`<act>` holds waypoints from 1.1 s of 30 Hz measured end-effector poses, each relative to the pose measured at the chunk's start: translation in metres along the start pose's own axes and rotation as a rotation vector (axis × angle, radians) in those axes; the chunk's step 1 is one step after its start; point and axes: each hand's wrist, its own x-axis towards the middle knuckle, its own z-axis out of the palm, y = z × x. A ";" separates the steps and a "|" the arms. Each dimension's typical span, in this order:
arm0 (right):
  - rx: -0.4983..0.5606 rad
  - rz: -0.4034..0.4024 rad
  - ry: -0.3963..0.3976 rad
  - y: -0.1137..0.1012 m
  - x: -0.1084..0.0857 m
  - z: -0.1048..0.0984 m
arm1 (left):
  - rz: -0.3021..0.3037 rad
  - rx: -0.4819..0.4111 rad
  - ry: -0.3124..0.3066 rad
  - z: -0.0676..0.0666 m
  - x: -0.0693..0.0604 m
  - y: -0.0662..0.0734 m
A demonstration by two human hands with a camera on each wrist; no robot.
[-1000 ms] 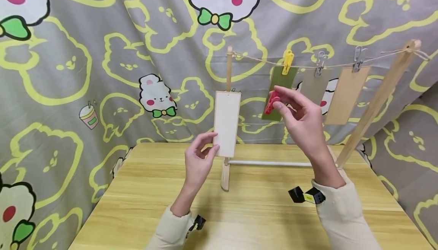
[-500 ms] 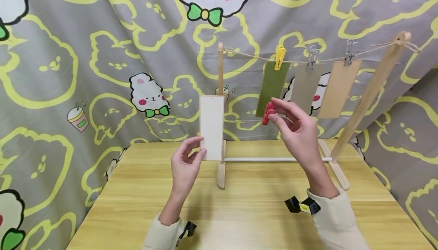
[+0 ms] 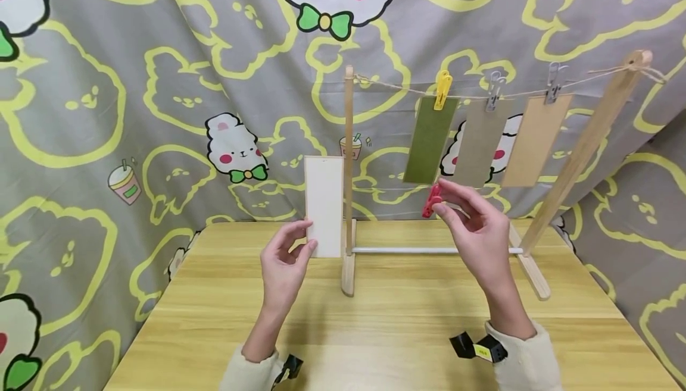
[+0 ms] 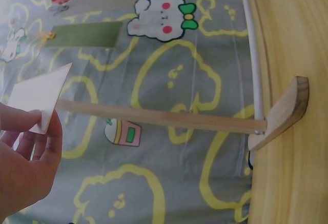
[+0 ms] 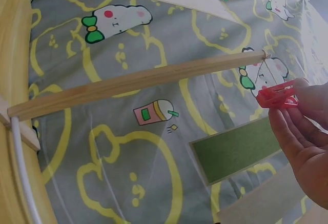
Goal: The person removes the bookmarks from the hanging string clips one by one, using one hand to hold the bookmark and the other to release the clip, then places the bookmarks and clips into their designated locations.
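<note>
Head view: my left hand (image 3: 283, 263) pinches a white card (image 3: 326, 200) near centre, my right hand (image 3: 479, 230) a red clip (image 3: 430, 202) right of centre.

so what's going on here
A person's left hand pinches a white rectangular card by its edge, left of a wooden stand in the head view. Their right hand pinches a red plastic clip. On the thin string across the stand, a yellow plastic clip holds an olive green rectangular card, and two grey plastic clips hold a grey rectangular card and a tan rectangular card. The white card and red clip are not on the string.
</note>
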 end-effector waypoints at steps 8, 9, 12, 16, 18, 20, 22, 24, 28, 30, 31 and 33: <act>0.043 0.047 0.035 0.010 -0.016 -0.001 | -0.030 -0.012 0.023 -0.010 -0.006 -0.007; 0.046 0.051 0.038 0.011 -0.018 0.000 | -0.034 -0.009 0.025 -0.011 -0.007 -0.007; 0.058 0.064 0.040 0.014 -0.020 0.001 | -0.042 -0.010 0.031 -0.013 -0.008 -0.008; 0.070 0.071 0.030 0.017 -0.023 0.001 | -0.045 0.000 0.035 -0.015 -0.010 -0.011; 0.083 0.067 0.034 0.020 -0.025 -0.002 | -0.050 0.017 0.029 -0.017 -0.010 -0.013; 0.096 0.064 0.046 0.021 -0.026 -0.004 | -0.061 0.030 0.020 -0.018 -0.009 -0.016; 0.109 0.067 0.056 0.024 -0.027 -0.007 | -0.073 0.040 0.016 -0.020 -0.009 -0.017; 0.122 0.077 0.064 0.025 -0.028 -0.009 | -0.083 0.046 0.018 -0.023 -0.010 -0.017; 0.129 0.089 0.080 0.028 -0.029 -0.011 | -0.089 0.054 0.027 -0.026 -0.011 -0.017; 0.127 0.091 0.086 0.029 -0.029 -0.011 | -0.088 0.051 0.030 -0.027 -0.011 -0.018; 0.124 0.092 0.089 0.029 -0.029 -0.011 | -0.088 0.048 0.030 -0.027 -0.011 -0.018; 0.114 0.091 0.093 0.029 -0.029 -0.011 | -0.095 0.039 0.024 -0.026 -0.011 -0.021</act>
